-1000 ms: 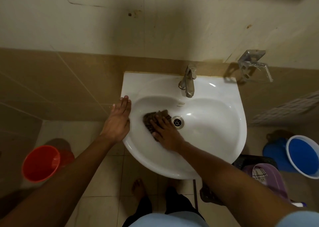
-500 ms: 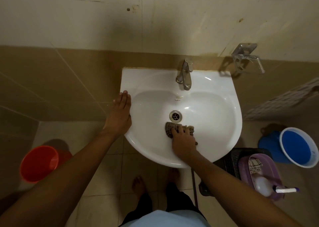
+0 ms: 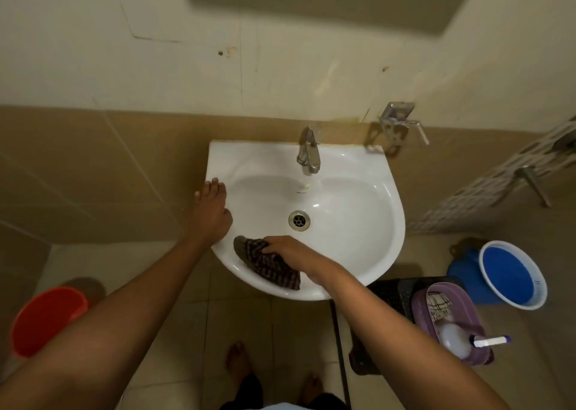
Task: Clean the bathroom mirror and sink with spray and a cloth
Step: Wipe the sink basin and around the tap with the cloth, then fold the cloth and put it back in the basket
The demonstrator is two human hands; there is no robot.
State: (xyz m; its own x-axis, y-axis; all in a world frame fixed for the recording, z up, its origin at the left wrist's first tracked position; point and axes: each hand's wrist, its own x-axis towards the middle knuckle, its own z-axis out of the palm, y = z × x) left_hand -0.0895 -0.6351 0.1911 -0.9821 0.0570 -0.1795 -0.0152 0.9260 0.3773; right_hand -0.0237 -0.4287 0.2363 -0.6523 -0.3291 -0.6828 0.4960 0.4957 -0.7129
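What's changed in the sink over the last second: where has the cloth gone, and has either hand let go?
The right hand has carried the dark checked cloth from left of the round metal drain, round its front, down to the front-left rim of the white ceramic sink, gripping it throughout. The left hand stays flat on the left rim. The chrome tap is untouched.

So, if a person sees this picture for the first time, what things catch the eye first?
First the white sink in the centre, where the right hand grips a dark checked cloth on the near inner wall and the left hand rests on the left rim. Next, the orange bucket at lower left and the blue basin at right.
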